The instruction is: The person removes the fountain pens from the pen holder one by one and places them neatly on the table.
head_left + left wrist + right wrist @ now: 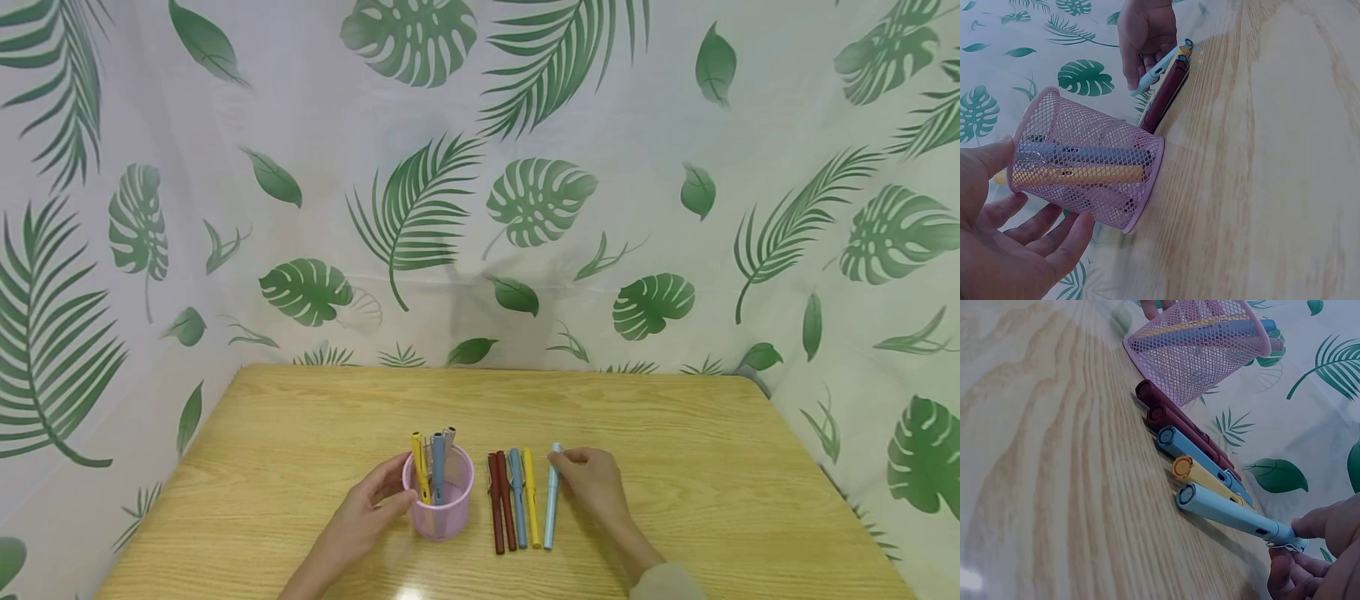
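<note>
The left hand holds the pink cup by its rim, pens inside. The right hand pinches the pale pen beside four more pens on the table.

You have both hands bare. Your left hand has slim fingers with rounded tips, and the thumb is of similar slender shape. Your left forearm is uncovered until the lower border of the head view. Your right hand is also bare, together with the wrist behind it. On your right arm you wear a sleeve of pale beige colour, which looks plain in its small visible part, with a softly curved edge.
</note>
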A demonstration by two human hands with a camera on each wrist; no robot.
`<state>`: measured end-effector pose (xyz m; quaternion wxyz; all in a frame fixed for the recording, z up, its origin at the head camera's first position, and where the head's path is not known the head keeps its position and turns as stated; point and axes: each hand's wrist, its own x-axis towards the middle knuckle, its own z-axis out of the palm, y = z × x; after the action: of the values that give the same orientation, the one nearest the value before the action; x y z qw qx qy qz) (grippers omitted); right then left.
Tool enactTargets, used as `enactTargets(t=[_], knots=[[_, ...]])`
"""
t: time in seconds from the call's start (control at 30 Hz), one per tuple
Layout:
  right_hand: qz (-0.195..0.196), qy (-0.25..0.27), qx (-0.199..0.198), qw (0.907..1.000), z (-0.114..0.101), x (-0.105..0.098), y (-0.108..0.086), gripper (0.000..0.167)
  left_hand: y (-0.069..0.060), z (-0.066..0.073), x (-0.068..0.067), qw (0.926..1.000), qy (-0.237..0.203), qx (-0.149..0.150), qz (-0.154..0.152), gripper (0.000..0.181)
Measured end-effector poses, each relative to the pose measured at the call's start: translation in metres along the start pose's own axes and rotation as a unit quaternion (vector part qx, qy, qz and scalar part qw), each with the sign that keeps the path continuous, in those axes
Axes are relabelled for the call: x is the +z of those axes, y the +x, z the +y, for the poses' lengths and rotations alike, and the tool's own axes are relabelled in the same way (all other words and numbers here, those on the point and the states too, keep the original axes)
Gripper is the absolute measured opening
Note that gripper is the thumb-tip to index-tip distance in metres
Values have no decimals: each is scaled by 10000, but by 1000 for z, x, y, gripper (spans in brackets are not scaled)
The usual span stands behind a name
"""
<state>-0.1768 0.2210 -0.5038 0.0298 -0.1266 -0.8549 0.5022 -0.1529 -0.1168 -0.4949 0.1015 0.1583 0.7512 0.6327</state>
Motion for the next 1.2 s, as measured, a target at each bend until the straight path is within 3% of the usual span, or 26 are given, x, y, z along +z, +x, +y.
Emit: enactTargets(t=[0.7, 1.2], knots=[[38, -568, -33, 9984, 2, 11, 2, 35, 0, -2, 1, 9999, -106, -8, 36, 59], [164, -602, -65, 9980, 3, 13, 2, 30, 0, -2, 1, 9999, -83, 11, 83, 59]])
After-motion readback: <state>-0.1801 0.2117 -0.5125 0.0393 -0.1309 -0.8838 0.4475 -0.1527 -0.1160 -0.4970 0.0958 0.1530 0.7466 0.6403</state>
